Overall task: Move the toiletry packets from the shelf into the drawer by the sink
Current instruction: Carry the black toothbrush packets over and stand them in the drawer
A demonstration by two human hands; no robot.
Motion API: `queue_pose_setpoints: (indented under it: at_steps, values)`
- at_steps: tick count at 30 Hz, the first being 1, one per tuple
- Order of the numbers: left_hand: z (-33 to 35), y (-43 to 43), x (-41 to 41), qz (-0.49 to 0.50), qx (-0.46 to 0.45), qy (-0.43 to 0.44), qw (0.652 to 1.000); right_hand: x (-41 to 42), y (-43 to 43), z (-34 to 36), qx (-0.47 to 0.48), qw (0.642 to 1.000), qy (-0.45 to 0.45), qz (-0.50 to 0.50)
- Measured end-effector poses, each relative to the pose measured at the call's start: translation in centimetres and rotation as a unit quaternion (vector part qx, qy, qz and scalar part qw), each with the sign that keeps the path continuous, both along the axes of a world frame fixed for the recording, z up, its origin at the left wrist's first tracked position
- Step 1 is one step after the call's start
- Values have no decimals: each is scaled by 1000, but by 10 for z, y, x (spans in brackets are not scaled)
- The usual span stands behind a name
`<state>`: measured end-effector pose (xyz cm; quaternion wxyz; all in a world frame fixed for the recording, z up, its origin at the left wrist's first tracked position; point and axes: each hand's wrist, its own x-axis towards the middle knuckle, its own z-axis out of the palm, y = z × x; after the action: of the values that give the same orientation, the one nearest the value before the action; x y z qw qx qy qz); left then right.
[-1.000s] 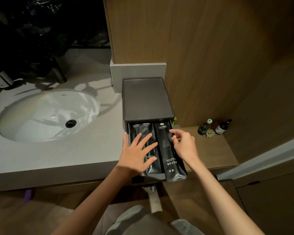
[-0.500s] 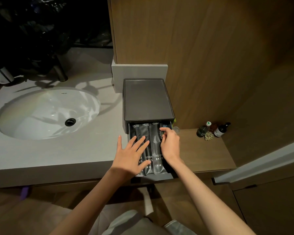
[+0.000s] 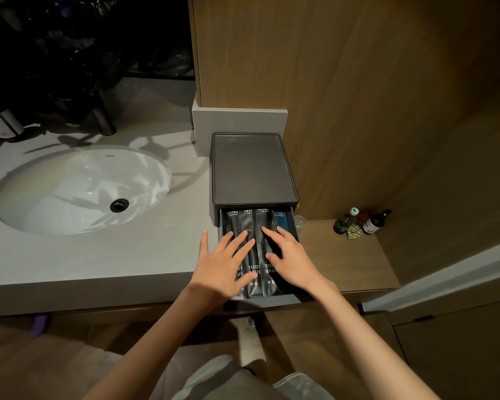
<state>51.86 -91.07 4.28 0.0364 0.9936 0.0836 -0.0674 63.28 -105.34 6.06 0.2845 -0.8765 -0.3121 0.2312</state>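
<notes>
Grey tabletop by the sink carries the open drawer, with the packets lying flat inside. Left hand and right hand press on them, fingers spread. Any packet riding up could jam the drawer on closing.

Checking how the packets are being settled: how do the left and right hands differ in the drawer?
The left hand lies flat, fingers fanned wide; the right hand keeps its fingers closer together. The left hand's thumb reaches past the drawer over the counter; the right hand's thumb points inward across the packets. Both rest open on packets, gripping nothing.
</notes>
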Motion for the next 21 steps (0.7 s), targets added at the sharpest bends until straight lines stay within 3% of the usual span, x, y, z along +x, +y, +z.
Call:
queue_pose_setpoints:
  at_steps: [7, 15, 21]
  values:
    - [1, 0, 0, 1, 2, -11, 1000, -3, -1, 2, -40, 998, -4, 46]
    - [2, -1, -2, 10, 13, -4, 1000, 2, 2, 1, -94, 986, -81, 108]
    - [3, -4, -5, 18, 13, 8, 1000, 11, 3, 8, -131, 976, -59, 166]
